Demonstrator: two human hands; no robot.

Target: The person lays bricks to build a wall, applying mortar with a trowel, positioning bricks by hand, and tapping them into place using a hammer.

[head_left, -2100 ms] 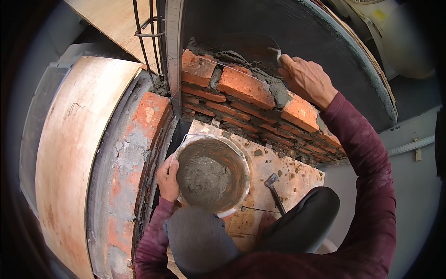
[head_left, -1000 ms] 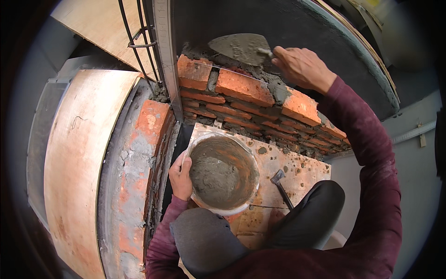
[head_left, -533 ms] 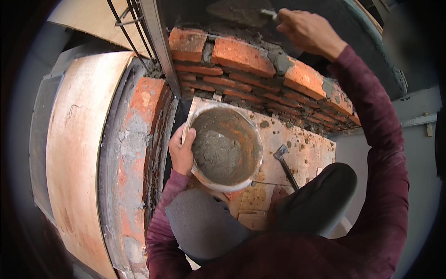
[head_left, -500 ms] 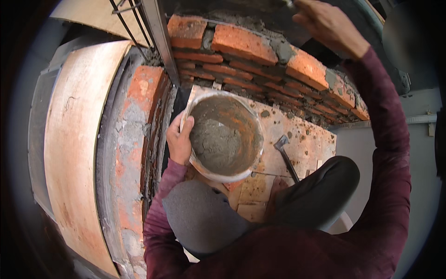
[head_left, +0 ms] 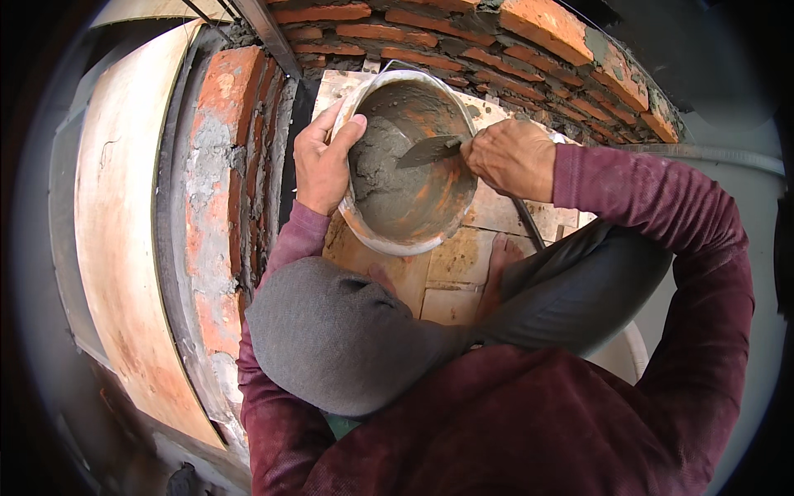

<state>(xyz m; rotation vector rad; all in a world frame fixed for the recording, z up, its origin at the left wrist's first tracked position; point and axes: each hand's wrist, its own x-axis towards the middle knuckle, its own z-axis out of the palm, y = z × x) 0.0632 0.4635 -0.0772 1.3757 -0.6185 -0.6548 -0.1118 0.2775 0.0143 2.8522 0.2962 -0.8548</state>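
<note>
A white bucket [head_left: 403,245] smeared with mortar stands between my knees and the brick wall. Grey wet mortar [head_left: 379,157] lies inside, heaped toward its left side. My left hand [head_left: 324,159] grips the bucket's left rim, thumb over the edge and fingers along the outside. At the right rim, my right hand [head_left: 511,159] is closed around a trowel, its handle hidden in the fist. The trowel's dark blade [head_left: 430,151] points left into the bucket, its tip at the mortar.
A brick wall [head_left: 546,31] with mortar joints runs across the far side. Another low brick wall [head_left: 217,190] stands at my left, beside a curved-looking plywood sheet [head_left: 124,231]. A dark tool handle [head_left: 528,223] lies on the stained boards [head_left: 456,256] right of the bucket.
My right hand has come down from above the far wall to the bucket, bringing the trowel blade inside. The view has tilted nearer. My left hand still holds the rim.
</note>
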